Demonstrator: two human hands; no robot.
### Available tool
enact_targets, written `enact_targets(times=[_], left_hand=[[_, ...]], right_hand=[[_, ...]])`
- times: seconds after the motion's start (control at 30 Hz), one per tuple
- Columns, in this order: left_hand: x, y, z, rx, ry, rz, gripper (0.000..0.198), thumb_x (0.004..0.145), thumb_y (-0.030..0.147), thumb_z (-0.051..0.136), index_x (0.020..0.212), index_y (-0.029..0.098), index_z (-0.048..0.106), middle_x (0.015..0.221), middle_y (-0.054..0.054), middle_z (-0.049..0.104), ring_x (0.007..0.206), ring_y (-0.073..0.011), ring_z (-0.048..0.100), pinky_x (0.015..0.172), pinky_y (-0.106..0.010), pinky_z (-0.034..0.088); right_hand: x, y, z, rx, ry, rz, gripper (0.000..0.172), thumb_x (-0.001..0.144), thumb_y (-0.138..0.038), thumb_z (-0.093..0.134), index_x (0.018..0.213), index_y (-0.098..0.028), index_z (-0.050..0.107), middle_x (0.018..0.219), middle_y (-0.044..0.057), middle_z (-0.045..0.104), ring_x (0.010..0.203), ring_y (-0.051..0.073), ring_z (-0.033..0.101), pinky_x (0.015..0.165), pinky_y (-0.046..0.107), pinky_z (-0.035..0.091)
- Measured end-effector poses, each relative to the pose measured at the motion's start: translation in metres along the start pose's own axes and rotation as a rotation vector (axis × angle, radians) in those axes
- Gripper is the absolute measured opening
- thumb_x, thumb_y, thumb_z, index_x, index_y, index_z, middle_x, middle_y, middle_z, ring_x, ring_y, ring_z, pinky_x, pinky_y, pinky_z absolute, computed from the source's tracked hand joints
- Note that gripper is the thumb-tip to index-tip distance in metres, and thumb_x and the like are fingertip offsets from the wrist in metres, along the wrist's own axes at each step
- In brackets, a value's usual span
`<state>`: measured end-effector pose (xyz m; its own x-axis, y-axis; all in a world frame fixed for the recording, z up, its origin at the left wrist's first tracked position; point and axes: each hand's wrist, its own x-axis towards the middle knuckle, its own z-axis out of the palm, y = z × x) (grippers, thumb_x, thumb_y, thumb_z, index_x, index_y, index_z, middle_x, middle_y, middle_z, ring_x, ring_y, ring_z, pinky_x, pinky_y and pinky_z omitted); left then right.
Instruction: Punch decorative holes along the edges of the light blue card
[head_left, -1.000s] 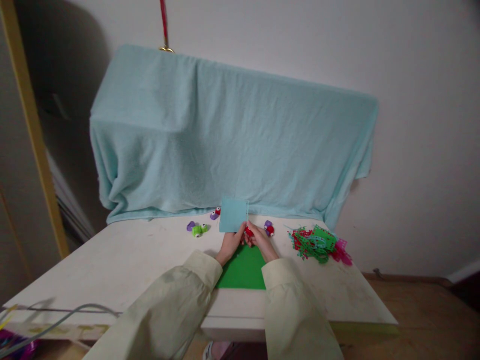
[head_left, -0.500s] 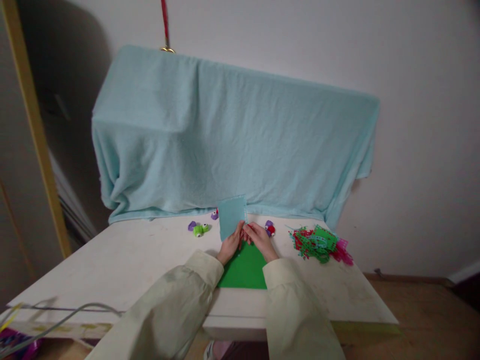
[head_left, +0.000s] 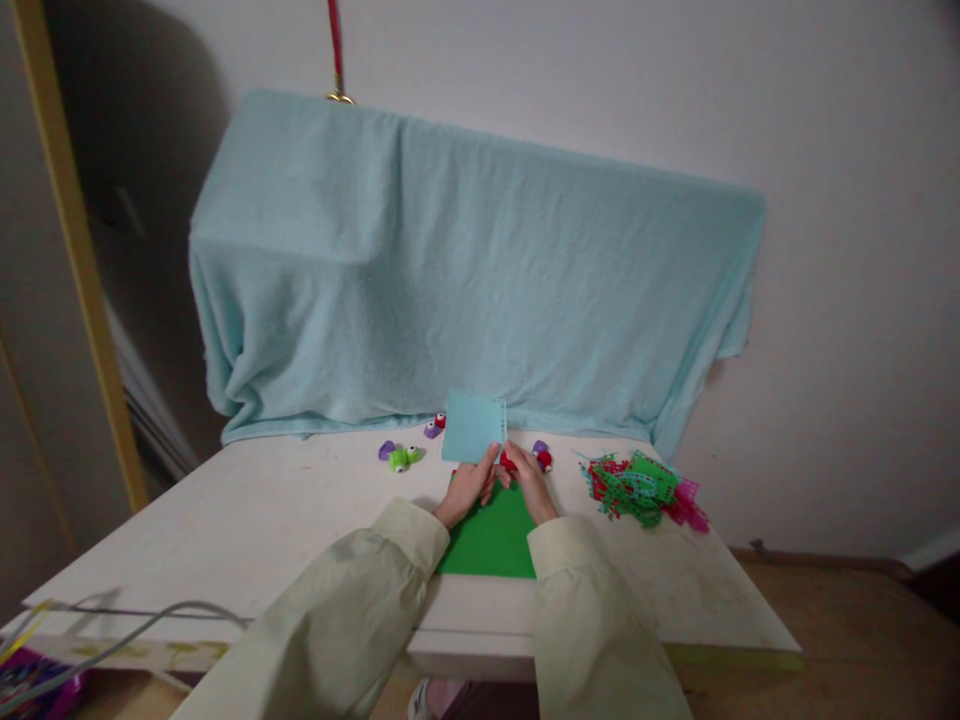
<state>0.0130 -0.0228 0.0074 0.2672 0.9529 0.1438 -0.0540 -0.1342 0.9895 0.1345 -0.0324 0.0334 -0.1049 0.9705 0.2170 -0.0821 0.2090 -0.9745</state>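
Observation:
A light blue sheet (head_left: 474,427) stands raised above the table, with a row of small cut-outs along its right edge. My left hand (head_left: 471,487) is closed on its lower edge, thumb on top. My right hand (head_left: 528,474) is closed beside the sheet's lower right corner, around a small red object (head_left: 508,460) mostly covered by the fingers; its kind cannot be made out. Both hands' fingertips nearly meet. Below them a green sheet (head_left: 487,545) lies flat on the table, with a bit of red at its far left corner.
Small purple-and-green (head_left: 403,458), purple-and-red (head_left: 435,426) and another purple-and-red figure (head_left: 543,456) with white eyes sit near the hands. Right lies a pile of perforated coloured strips (head_left: 637,488). A blue cloth (head_left: 480,260) hangs behind; a grey cable (head_left: 150,630) crosses the table's front left.
The blue sheet has turned and shifted slightly right, its perforated edge now more visible. The red object in my right hand shows more. The view has moved a little.

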Motion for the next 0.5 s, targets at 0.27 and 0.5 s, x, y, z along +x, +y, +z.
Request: enact_targets(times=[0.27,0.5], left_hand=[[0.0003,0.0028,0.0010,-0.189,-0.061,-0.013,0.060,0.081,0.071,0.038,0.047,0.022,0.028,0.038,0.008,0.022,0.031,-0.0061,0.021,0.033,-0.023,0.022],[-0.0007,0.0025,0.0003,-0.168,-0.065,-0.008,0.059,0.081,0.070,0.039,0.048,0.021,0.029,0.038,0.008,0.023,0.031,-0.0058,0.023,0.034,-0.022,0.022]], right_hand=[[0.0020,0.0021,-0.0008,0.092,-0.019,0.028,0.047,0.083,-0.058,0.051,0.056,-0.021,0.043,0.049,-0.005,0.038,0.044,0.010,0.036,0.045,0.025,0.031],[0.0027,0.0042,0.0012,0.099,-0.013,0.040,0.045,0.080,-0.058,0.054,0.058,-0.021,0.044,0.049,-0.006,0.036,0.042,0.009,0.034,0.042,0.024,0.030]])
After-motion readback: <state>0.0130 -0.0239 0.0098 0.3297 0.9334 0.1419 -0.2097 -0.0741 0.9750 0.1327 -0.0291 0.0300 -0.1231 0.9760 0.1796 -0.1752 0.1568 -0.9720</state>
